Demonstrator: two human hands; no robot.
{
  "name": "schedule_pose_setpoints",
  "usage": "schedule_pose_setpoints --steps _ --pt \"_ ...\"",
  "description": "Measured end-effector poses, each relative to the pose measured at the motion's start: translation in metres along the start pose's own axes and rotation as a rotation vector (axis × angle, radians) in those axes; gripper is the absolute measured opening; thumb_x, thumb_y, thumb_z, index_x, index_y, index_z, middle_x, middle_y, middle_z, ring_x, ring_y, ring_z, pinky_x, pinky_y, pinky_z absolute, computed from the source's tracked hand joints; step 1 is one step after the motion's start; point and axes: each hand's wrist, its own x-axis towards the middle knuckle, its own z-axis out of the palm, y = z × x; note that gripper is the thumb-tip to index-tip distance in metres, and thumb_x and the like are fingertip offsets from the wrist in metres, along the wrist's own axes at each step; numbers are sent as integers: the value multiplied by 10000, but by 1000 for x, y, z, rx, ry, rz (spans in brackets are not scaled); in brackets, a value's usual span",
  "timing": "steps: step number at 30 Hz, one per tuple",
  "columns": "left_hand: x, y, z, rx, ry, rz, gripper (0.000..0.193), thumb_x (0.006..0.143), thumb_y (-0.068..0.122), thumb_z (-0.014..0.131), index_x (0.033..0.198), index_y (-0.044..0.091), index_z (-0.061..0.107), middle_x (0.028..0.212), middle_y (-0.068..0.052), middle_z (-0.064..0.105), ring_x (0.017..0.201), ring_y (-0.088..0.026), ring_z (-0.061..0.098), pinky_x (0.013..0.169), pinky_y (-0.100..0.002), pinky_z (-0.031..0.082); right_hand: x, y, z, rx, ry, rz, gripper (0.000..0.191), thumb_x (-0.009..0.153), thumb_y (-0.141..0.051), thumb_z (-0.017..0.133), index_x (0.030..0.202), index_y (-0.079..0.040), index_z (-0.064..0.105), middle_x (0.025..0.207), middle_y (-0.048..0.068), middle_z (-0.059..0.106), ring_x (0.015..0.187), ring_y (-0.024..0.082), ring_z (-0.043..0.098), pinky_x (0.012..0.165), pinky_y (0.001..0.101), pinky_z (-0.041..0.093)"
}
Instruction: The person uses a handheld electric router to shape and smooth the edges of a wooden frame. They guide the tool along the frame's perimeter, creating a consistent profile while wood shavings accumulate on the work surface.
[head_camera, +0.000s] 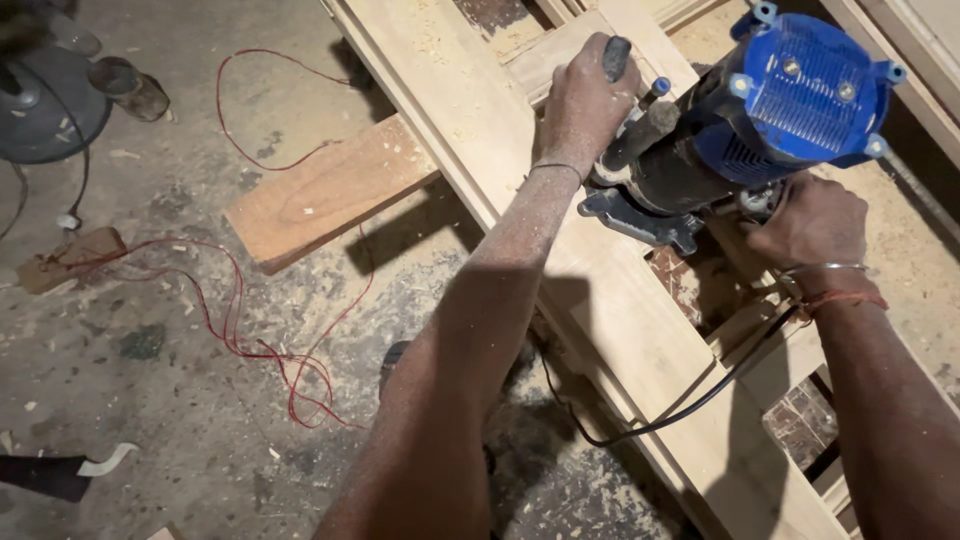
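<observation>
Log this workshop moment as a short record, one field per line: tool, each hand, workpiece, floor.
tool: blue-topped electric router, tilted on the wood, black cord trailing from it
left hand: left hand wrapped around the router's black side handle
right hand: right hand gripping the opposite side of the base, bangle on the wrist
workpiece: pale wooden frame, dusted with shavings
floor: loose plank, red wire, sawdust
</observation>
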Motion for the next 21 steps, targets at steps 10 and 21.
schedule_pose_setpoints --steps 10,21 --pt "3 -9 8 -38 -71 -32 221 944 307 624 1087 141 645 902 -117 789 858 -291 803 754 -441 627 -5 5 8 46 26 12 544 751 -362 841 1138 5 734 891 234 750 766 371 742 814 456 619" --pt "5 -10 2 -34 -61 9 233 913 306 638 1076 140 644 849 -106 782 854 -293 795 779 -458 628 -11 0 8 45 24 26 602 733 -431 873 1139 -9 731 879 224 748 744 366 743 793 458 621"
